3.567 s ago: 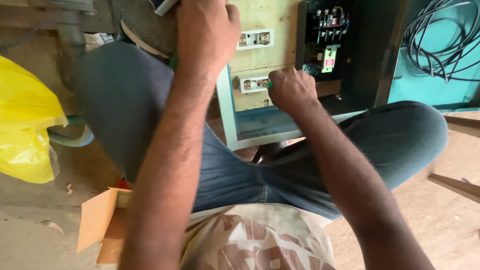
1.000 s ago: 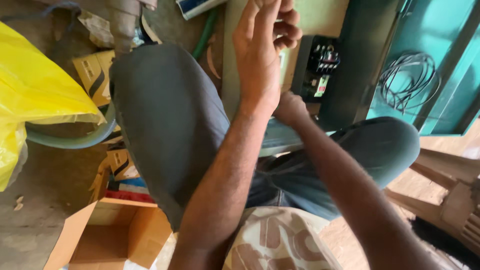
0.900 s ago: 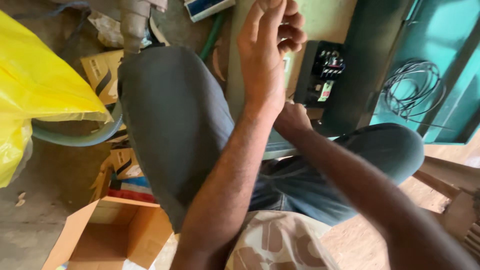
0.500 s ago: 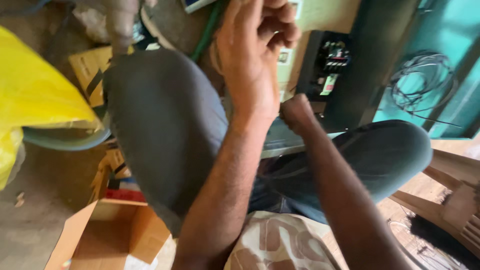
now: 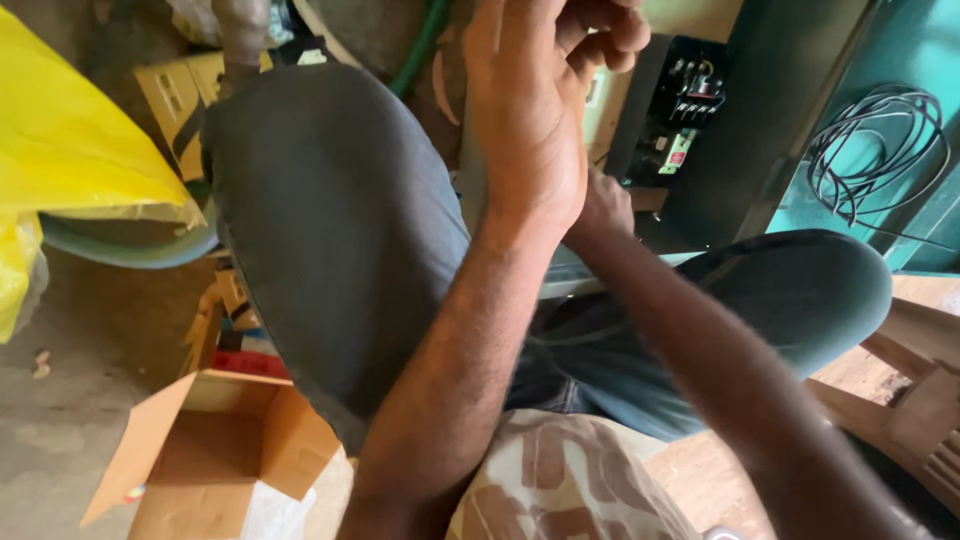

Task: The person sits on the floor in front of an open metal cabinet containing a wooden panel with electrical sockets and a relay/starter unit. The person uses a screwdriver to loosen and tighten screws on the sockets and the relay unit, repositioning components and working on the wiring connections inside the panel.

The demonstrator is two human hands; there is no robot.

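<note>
Yellow plastic bag [image 5: 70,150] at far left, above an open cardboard box [image 5: 215,455] on the floor. Wooden board [image 5: 600,105] stands between the knees, carrying a black electrical unit [image 5: 680,105]; coiled black cable [image 5: 875,150] hangs to its right. Left hand [image 5: 535,110] raised before the board, fingers curled, contents indiscernible. Right hand [image 5: 603,205] below it, grip hidden.
</note>
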